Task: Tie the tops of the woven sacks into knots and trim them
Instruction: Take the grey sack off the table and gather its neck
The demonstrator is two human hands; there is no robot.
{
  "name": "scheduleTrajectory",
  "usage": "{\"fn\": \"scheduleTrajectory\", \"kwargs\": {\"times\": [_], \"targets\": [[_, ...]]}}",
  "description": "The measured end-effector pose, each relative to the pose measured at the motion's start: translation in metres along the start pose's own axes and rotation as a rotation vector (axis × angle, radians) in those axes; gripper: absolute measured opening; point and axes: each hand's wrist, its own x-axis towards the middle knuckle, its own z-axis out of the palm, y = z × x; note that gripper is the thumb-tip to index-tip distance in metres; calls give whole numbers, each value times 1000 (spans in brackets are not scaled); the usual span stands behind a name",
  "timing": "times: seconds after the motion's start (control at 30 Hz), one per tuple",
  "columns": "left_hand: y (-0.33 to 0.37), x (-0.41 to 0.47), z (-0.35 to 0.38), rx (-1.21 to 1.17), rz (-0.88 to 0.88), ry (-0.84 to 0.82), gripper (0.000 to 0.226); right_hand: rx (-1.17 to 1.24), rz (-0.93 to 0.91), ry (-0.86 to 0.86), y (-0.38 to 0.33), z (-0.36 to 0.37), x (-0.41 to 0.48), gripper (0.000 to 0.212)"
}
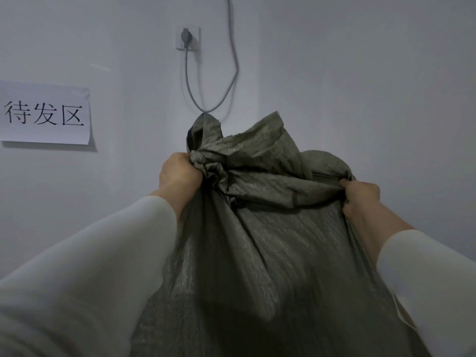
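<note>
— Head view. Where to find the woven sack (257,240)?
— Dead centre, held up before the pale wall (360,73), dark grey, bulging downward out of frame, top bunched and crumpled.
— Left grip (177,173)?
— Fisted tight round the gathered neck, upper left of the sack.
— Right grip (360,194)?
— Fingers curled over a fold of the rim on the right, fabric taut between the two.
— Anything around or in the way?
— Behind the raised flap, a grey cable (233,60) looping down from a plug (184,35) in a socket (188,45), lowest bend right at the flap's tip. Leftward, a paper sign (45,114) on the wall, three printed characters. White sleeves (103,253) filling both lower corners, flanking the sack.
</note>
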Motion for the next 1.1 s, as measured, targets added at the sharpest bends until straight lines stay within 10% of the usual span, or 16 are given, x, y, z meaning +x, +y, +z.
{"fn": "scheduleTrajectory", "kwargs": {"times": [1.1], "targets": [[99,-296,-360,-166,142,146,16,-8,-371,-28,-231,-264,-385,13]]}}
